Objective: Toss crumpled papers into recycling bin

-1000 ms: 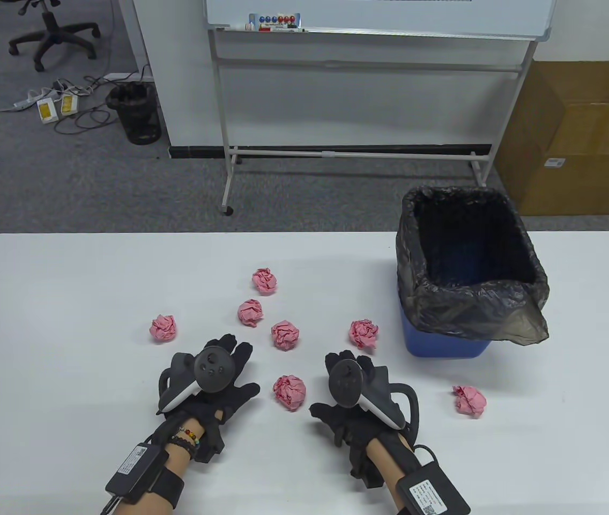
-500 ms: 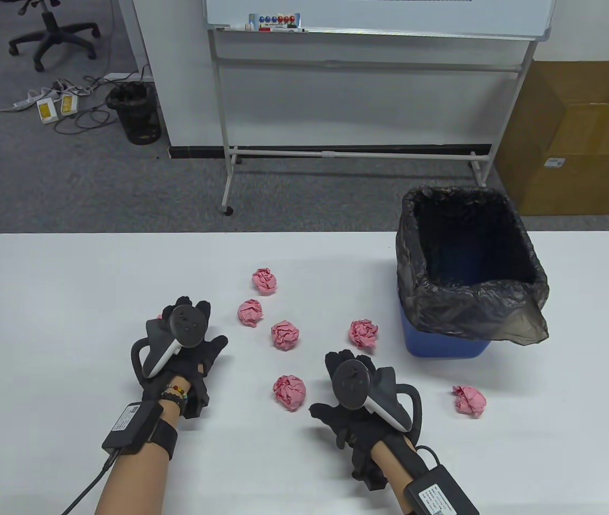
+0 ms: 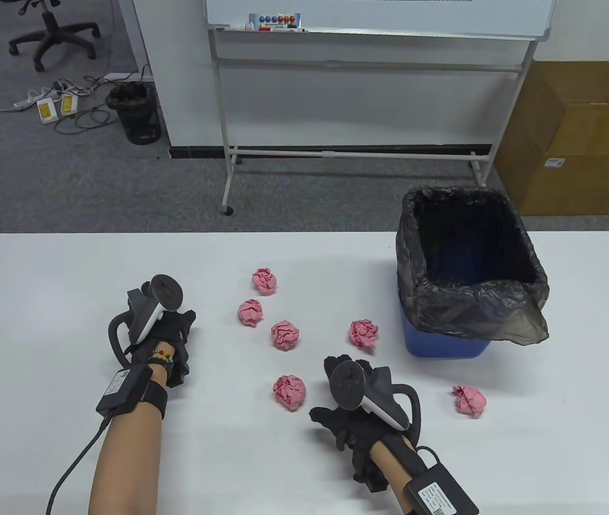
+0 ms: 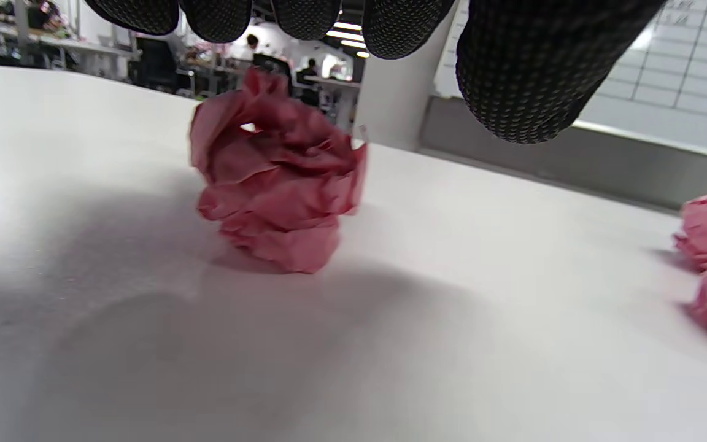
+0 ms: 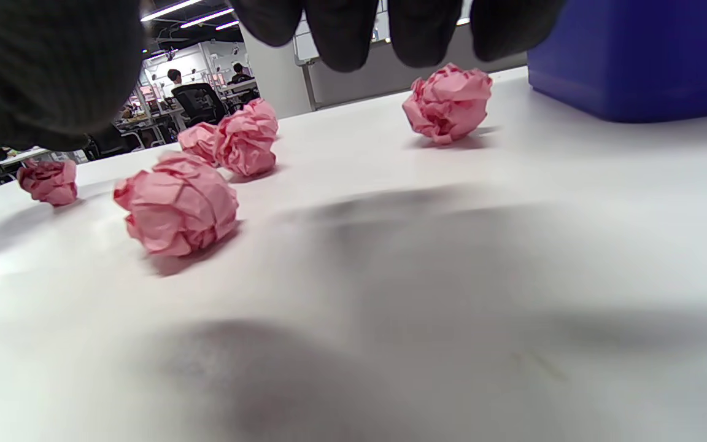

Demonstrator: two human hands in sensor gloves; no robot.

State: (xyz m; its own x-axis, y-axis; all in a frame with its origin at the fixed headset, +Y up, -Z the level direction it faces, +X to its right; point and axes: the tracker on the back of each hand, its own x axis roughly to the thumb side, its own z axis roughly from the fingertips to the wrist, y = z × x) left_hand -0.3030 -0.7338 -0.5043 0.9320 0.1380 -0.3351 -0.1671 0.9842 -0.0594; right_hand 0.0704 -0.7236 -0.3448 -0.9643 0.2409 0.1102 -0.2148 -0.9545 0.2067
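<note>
Several pink crumpled paper balls lie on the white table [image 3: 68,279]. My left hand [image 3: 168,316] hovers over the leftmost ball [image 4: 277,184], which the hand hides in the table view. In the left wrist view its fingertips [image 4: 519,80] hang spread above the ball without touching it. My right hand [image 3: 344,375] rests open on the table, holding nothing, between one ball [image 3: 289,391] on its left and another [image 3: 363,333] just ahead. More balls lie at the middle [image 3: 286,335] and far right [image 3: 469,401]. The blue bin [image 3: 438,343] with a black bag stands at the right.
Two more balls [image 3: 250,313] [image 3: 265,280] lie behind the middle one. Beyond the table are a whiteboard stand [image 3: 336,153], a cardboard box [image 3: 583,139] and a small black basket [image 3: 135,112] on the floor.
My left hand has moved left and forward from beside the middle balls to over the leftmost ball. My right hand has stayed almost still.
</note>
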